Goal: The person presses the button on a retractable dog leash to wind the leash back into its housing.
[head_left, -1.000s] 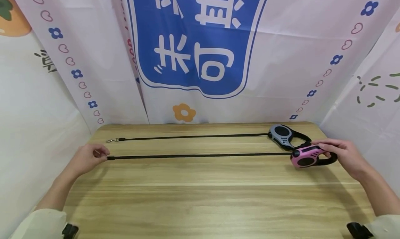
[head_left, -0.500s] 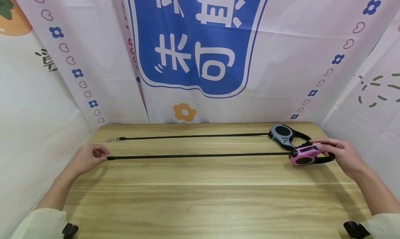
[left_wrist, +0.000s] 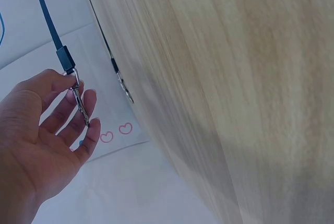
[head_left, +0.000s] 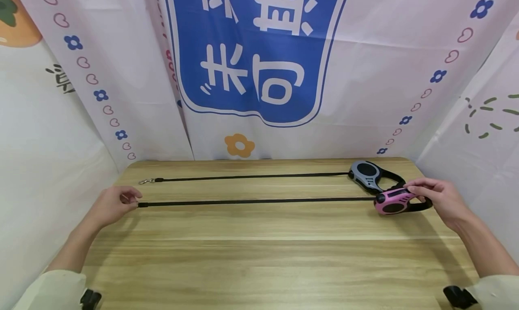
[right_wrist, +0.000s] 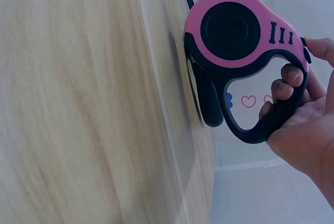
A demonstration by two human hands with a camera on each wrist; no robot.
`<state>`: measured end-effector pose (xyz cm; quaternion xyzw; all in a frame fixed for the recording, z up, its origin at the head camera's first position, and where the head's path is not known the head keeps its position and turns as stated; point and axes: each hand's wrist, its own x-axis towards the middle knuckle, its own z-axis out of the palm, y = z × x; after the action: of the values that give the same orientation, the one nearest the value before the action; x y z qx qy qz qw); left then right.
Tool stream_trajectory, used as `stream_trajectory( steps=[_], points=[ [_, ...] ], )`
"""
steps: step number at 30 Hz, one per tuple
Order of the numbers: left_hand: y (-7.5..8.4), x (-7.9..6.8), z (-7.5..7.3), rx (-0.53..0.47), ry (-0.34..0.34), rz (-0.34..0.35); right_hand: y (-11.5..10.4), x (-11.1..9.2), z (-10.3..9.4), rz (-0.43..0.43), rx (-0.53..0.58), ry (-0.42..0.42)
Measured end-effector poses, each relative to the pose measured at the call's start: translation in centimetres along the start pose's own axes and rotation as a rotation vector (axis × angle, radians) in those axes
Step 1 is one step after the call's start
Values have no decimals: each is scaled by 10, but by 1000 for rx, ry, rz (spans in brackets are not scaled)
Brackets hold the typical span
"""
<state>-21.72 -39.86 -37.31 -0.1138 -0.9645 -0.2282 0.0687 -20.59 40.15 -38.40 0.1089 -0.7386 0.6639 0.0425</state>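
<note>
A pink and black retractable dog leash (head_left: 392,202) is in my right hand (head_left: 441,201); the right wrist view shows the fingers (right_wrist: 286,84) curled through its black handle loop (right_wrist: 252,134). Its black strap (head_left: 259,201) runs straight across to my left hand (head_left: 115,206). There, thumb and fingers pinch the metal snap hook (left_wrist: 79,101) at the strap's end. Behind it, a grey-blue retractable leash (head_left: 366,177) lies on the table with its own strap (head_left: 251,177) stretched leftward, ending in a metal clip (head_left: 146,181).
The wooden table (head_left: 259,265) has rounded back corners. A white printed cloth (head_left: 385,89) with a blue sign hangs right behind its far edge, and more cloth hangs at both sides.
My right hand has shifted slightly left with the pink leash, its strap staying straight. The left hand and the grey-blue leash have stayed in place.
</note>
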Motion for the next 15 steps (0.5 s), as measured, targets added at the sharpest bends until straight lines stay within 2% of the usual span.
stream_trajectory(
  steps=[15],
  points=[
    [-1, -2, 0, -8, 1, 0, -3, 1, 2, 12, -117, -1]
  ],
)
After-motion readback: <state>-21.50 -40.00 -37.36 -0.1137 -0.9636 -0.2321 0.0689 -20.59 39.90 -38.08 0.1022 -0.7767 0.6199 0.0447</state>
